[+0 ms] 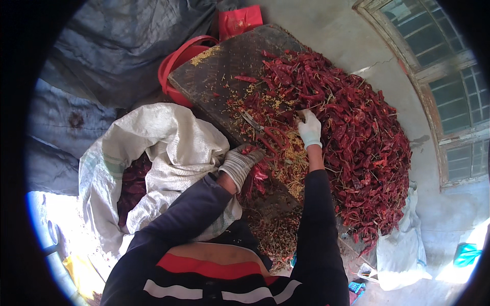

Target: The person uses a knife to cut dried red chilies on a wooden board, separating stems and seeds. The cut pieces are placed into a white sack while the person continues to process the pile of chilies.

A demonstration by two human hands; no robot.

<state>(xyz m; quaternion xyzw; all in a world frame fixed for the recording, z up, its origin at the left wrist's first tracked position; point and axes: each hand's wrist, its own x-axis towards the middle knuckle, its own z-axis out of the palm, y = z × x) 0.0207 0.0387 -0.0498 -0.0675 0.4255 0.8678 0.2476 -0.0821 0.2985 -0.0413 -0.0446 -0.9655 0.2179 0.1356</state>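
Observation:
My left hand (pixel 242 162), in a striped knit glove, is closed around several dried red chili peppers (pixel 259 174) at the table's near edge. My right hand (pixel 310 128) wears a white glove and reaches to the left edge of a large heap of dried red chilies (pixel 356 130). Its fingers are curled and partly hidden, so whether they pinch a chili is unclear. Between the hands lies a pair of scissors (pixel 264 132) with red handles, blades pointing away from me. Yellow seeds (pixel 293 160) and chili scraps are scattered around it on the dark tabletop (pixel 233 57).
A white woven sack (pixel 172 126) holding dark red chilies stands open at left. Behind the table are a red bucket (pixel 166 72) and a red paper bag (pixel 240 23). Stem litter (pixel 275 233) lies below the near edge. Another white sack (pixel 402 248) is at right, near the wall.

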